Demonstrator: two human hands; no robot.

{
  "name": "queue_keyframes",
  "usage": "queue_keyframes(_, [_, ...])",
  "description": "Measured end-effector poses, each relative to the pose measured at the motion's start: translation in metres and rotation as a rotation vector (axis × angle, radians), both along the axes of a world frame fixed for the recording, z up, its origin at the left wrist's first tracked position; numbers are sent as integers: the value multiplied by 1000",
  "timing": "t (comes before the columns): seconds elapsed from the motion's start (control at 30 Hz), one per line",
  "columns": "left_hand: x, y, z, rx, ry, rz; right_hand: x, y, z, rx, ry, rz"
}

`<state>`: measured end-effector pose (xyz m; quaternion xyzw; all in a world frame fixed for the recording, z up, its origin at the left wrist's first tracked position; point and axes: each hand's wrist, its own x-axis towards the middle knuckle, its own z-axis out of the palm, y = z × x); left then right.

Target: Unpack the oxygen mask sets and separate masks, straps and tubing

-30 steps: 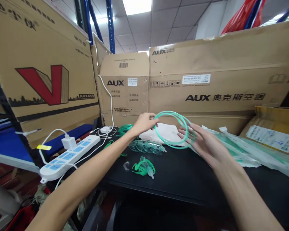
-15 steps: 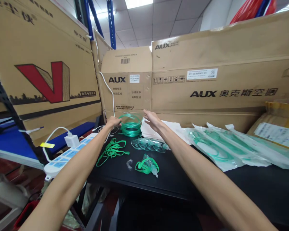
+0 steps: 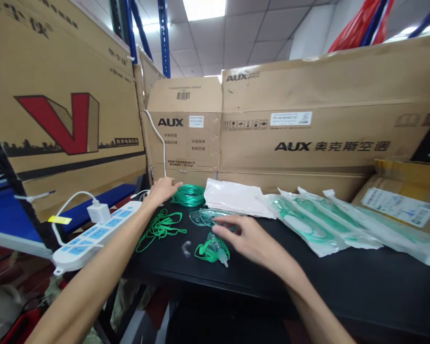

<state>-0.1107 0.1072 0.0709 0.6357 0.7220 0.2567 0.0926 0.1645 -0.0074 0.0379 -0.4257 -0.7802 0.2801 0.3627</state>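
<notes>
My left hand [image 3: 165,189] is at the left side of a coil of green tubing [image 3: 189,197], fingers stretched out and holding nothing visible. My right hand [image 3: 244,235] hovers over the black table with thumb and fingers apart. It partly hides a row of nested clear mask shells [image 3: 201,217]. Just left of its fingertips lies a clear mask with a green strap [image 3: 212,249] and a pale connector. A small curved clear strip [image 3: 186,249] sits beside that mask. Loose green elastic cord [image 3: 162,225] lies in a tangle below my left hand.
White bags [image 3: 236,197] lie flat behind the shells. Several packaged green mask sets [image 3: 304,222] fill the right side. A white power strip [image 3: 96,234] with a plugged-in charger [image 3: 99,211] runs along the left edge. Cardboard boxes [image 3: 251,157] wall the back.
My right hand has come down and nearer, from above the white bags to over the mask shells. The raised loop of tubing now lies flat on its coil; my left hand has opened.
</notes>
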Motion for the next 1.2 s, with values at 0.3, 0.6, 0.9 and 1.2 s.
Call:
queue_keyframes(0.3, [77,-90,1,72,21,-607,2,-30,-63,38,105,-168])
queue_keyframes(0.6, [131,-96,-35,77,-258,-743,26,-12,-80,-125,754,-280])
queue_keyframes(0.9, [126,-104,-39,-75,-333,-896,33,-20,-66,-227,816,-354])
queue_keyframes(1.2, [118,-99,-42,-20,-354,-896,31,-24,-59,-235,846,-361])
